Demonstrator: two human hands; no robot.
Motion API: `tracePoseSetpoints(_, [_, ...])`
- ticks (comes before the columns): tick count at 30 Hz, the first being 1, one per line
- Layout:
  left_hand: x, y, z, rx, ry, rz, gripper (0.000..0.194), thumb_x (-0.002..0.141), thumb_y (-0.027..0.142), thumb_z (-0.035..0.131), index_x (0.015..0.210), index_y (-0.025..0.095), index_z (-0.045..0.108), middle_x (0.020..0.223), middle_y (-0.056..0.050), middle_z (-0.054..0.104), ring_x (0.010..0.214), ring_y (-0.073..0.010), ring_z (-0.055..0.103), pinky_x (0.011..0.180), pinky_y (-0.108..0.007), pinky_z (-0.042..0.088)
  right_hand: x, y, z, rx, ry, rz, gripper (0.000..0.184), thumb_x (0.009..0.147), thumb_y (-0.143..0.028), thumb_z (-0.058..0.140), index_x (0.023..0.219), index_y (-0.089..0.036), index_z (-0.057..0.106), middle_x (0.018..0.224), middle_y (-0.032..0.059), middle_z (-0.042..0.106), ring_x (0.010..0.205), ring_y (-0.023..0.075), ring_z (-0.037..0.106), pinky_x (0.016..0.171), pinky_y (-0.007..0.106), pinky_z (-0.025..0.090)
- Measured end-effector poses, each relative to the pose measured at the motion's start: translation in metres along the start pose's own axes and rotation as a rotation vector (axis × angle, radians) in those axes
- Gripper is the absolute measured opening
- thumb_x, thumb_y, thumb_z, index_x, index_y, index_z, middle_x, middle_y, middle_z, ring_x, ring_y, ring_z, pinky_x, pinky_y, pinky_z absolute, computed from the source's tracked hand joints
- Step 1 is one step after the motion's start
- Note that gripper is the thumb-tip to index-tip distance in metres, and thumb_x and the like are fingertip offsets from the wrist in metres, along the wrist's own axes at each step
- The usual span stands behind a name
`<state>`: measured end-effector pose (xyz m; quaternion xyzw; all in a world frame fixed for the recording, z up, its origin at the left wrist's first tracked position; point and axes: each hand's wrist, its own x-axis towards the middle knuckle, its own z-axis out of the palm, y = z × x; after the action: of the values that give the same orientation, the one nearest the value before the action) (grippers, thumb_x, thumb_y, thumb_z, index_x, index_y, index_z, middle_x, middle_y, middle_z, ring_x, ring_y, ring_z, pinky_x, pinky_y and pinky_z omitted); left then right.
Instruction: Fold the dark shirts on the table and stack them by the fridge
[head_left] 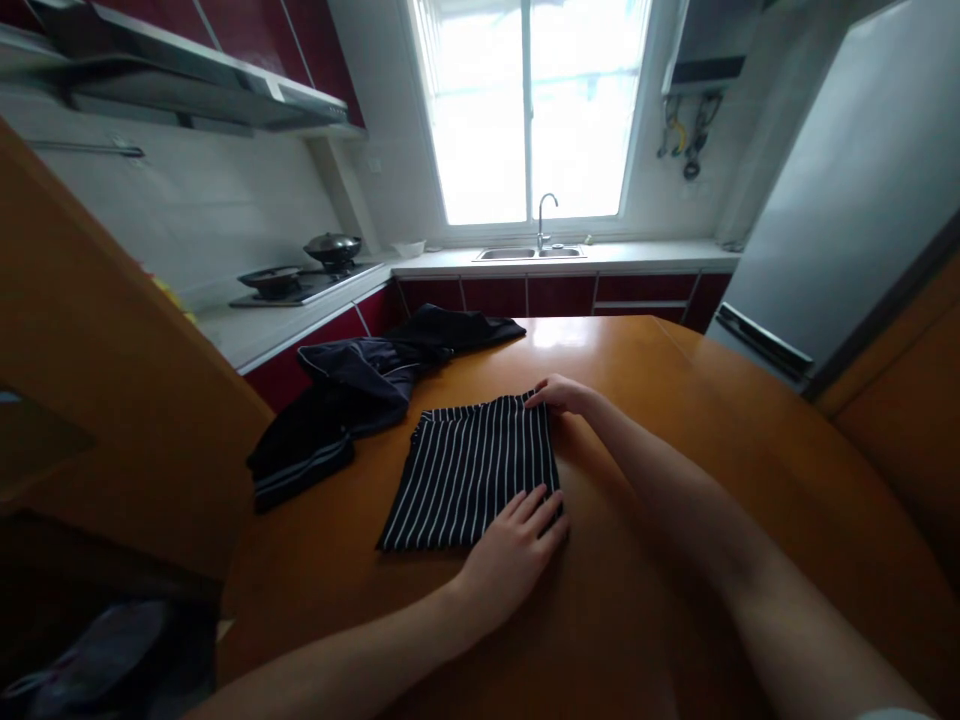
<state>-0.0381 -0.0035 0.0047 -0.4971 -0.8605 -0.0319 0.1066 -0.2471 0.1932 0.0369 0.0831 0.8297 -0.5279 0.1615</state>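
A folded black garment with thin white stripes point(469, 470) lies flat on the orange wooden table point(675, 480). My left hand point(517, 555) rests palm down on its near right corner, fingers stretched out and slightly apart. My right hand point(562, 395) touches the far right corner of the garment, fingers bent onto the fabric edge; whether it pinches the cloth is hard to tell. Both forearms reach in from the lower right.
A heap of dark clothes with pale piping point(360, 390) lies left of the striped garment. A wooden chair back point(97, 380) stands at the left. Beyond are a stove with pans point(300, 275), a sink under the window point(536, 250) and a grey fridge point(832, 200).
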Motion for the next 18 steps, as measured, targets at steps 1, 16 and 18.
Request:
tracePoseSetpoints(1, [0.002, -0.003, 0.001, 0.002, -0.005, 0.005, 0.039, 0.097, 0.013, 0.05, 0.134, 0.02, 0.058, 0.152, -0.01, 0.047, 0.139, -0.0301, 0.045, 0.112, -0.049, 0.043, 0.002, 0.003, -0.002, 0.02, 0.023, 0.0, 0.027, 0.062, -0.019, 0.089, 0.074, -0.015, 0.066, 0.06, -0.0019, 0.059, 0.053, 0.0085, 0.051, 0.043, 0.017, 0.035])
tracePoseSetpoints(16, [0.146, -0.078, 0.047, -0.369, 0.15, 0.034, 0.038, 0.095, 0.01, 0.042, 0.125, 0.021, 0.062, 0.143, -0.006, 0.056, 0.135, -0.0195, 0.049, 0.115, -0.038, 0.04, -0.017, 0.114, -0.177, 0.296, 0.718, 0.067, 0.024, 0.072, -0.016, 0.08, 0.08, -0.015, 0.057, 0.059, -0.0032, 0.055, 0.049, 0.0101, 0.052, 0.041, 0.019, 0.044])
tracePoseSetpoints(18, [0.175, -0.073, 0.056, -0.425, 0.175, 0.002, 0.042, 0.094, 0.012, 0.044, 0.134, 0.02, 0.054, 0.139, -0.009, 0.059, 0.129, -0.0199, 0.054, 0.111, -0.037, 0.043, -0.032, 0.142, -0.207, 0.301, 0.844, 0.077, 0.027, 0.068, -0.02, 0.082, 0.077, -0.016, 0.057, 0.056, -0.0046, 0.053, 0.047, 0.0099, 0.05, 0.039, 0.018, 0.042])
